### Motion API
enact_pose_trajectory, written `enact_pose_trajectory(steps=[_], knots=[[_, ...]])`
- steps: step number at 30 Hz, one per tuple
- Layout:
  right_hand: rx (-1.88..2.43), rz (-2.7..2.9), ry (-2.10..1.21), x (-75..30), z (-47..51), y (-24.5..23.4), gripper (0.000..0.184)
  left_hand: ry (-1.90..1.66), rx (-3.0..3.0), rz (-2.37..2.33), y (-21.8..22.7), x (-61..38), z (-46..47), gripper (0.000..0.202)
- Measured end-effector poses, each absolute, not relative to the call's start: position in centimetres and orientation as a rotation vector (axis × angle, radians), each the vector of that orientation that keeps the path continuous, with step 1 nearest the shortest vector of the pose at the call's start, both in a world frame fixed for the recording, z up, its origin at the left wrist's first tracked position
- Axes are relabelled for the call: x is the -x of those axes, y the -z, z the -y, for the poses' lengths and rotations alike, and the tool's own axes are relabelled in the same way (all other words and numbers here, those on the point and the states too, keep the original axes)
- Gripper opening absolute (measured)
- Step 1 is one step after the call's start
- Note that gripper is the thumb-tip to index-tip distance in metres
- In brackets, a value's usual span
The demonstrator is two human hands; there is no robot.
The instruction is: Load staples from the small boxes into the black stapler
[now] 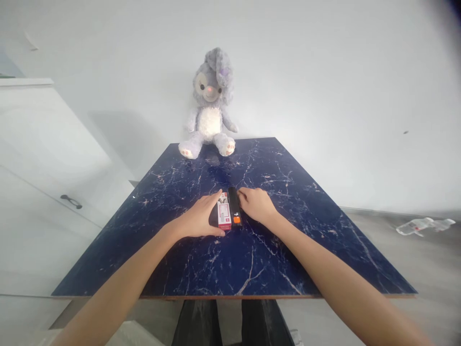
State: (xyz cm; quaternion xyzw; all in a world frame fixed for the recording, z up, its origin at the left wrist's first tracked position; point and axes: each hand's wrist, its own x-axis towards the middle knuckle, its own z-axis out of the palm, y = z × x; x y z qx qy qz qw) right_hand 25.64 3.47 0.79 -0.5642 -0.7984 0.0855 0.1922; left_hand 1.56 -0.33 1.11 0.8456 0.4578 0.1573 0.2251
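Observation:
A small red and white box (224, 216) lies near the middle of the blue table. My left hand (201, 215) spans it from the left, thumb at the near end and fingers at the far end. Right alongside the box is a slim black object (234, 204) with an orange patch on its near end; its exact kind is unclear. My right hand (257, 204) rests on the table at the black object's right side, fingers curled in, with the thumb and index finger close against it. The undersides of those fingers are hidden.
A grey plush rabbit (211, 103) sits at the table's back edge against the wall. The dark blue marbled table (252, 264) narrows away from me. To the left stands a white cabinet (43, 144) with a dark handle. Clear plastic packaging (416, 226) lies on the floor at right.

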Motion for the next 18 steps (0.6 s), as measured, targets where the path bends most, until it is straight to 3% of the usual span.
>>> enact_pose_trajectory(steps=[5,12,18], knots=[[1.436,2.195,-0.426,-25.2,-2.9,-1.5,0.058,-0.469,-2.357,-1.304,-0.8,-1.9,0.3,0.124],[1.413,2.227,-0.310,-24.9,-2.2,-1.8,0.035,-0.559,-2.379,-1.385,0.6,-1.9,-0.5,0.116],[1.528,2.083,-0.253,-26.1,-3.8,-1.0,0.041,-0.608,-2.383,-1.388,1.1,-3.9,-2.4,0.113]])
